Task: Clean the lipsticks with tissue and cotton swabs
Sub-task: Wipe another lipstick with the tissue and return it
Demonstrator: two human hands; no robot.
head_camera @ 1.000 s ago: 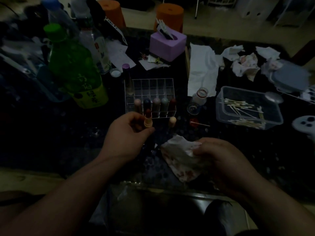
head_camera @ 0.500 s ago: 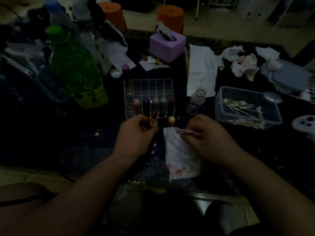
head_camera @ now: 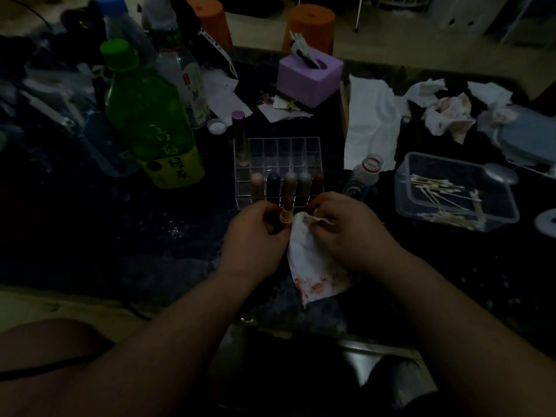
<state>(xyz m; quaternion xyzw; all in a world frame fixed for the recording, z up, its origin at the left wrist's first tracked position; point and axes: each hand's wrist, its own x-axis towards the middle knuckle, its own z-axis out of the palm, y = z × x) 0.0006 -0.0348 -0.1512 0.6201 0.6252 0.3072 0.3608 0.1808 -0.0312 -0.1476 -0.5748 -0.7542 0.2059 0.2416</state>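
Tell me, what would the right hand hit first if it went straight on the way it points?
Probably the red lipstick in a beige tube, gripped by the left hand beside the right hand; depth is unclear.

Upright open lipstick (head_camera: 286, 212) beside red-stained tissue (head_camera: 313, 266)

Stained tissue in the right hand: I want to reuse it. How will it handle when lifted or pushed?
Probably floppy: the tissue is bent and creased below where the right hand pinches its top edge. It is likely very light, so a push would crumple it rather than slide it. Its red-smeared lower end may smudge whatever it touches.
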